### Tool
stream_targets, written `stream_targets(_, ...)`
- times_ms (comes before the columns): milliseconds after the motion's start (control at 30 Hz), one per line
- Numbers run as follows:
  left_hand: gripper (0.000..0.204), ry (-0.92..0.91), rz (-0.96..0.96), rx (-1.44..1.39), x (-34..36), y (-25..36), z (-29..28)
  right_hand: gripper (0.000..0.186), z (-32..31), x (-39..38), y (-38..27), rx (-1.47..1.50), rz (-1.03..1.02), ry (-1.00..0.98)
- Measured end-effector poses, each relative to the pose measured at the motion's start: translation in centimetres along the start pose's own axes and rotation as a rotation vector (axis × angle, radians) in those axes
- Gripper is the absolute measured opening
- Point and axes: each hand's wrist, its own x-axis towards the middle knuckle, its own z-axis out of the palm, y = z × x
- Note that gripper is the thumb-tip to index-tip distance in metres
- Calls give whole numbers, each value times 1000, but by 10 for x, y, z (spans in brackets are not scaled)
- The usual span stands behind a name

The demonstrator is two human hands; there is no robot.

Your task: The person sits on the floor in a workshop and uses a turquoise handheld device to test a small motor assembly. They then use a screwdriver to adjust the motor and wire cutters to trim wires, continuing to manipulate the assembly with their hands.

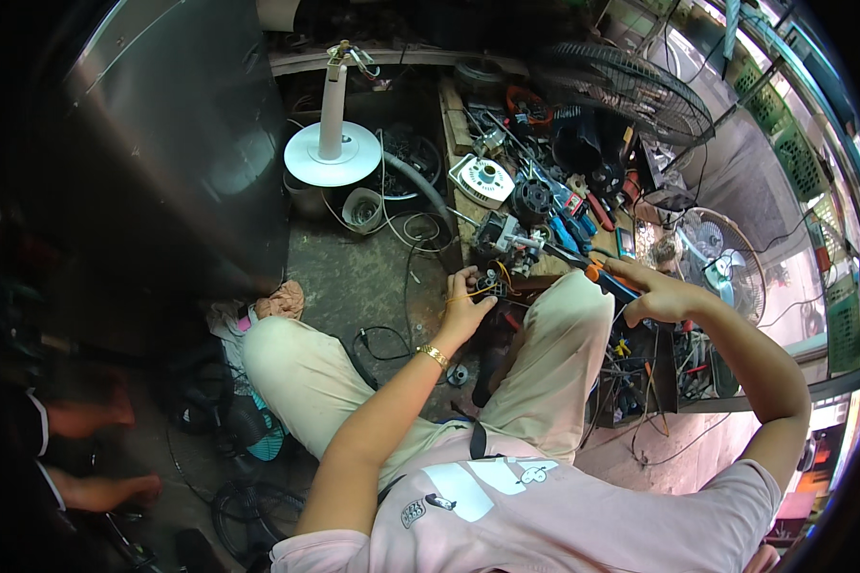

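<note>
My left hand [465, 310] is closed around a small dark metal part [490, 284] with thin yellow wires. Its exact kind is partly hidden by the fingers. My right hand [661, 294] grips a pair of pliers [602, 275] with orange and black handles, its jaws pointing left toward a grey electric motor [499, 232] on the bench edge. Whether the jaws touch the motor I cannot tell. Just behind that motor lie a white plastic housing [484, 180] and a round black motor part [531, 199].
A white fan stand [331, 153] rises at the back left beside a grey hose [420, 181]. Hand tools and a screwdriver clutter the bench [462, 205]. Fan cages [726, 263] stand at the right. Another person's hands [105, 492] show at the lower left.
</note>
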Motion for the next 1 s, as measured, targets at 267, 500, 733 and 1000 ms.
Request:
stream_targets(267, 95, -591, -356, 42, -17, 32, -45, 84, 17, 4, 51, 92, -64, -27)
stream_targets(500, 54, -170, -261, -158, -21, 103, -50, 77, 29, 15, 65, 93, -83, -129)
stream_targets(733, 39, -381, -131, -484, -7, 126, -7, 87, 35, 25, 60, 140, -86, -267)
stream_targets(1000, 22, -107, -483, -982, -12, 86, -13, 62, 51, 22, 85, 877, -96, -421)
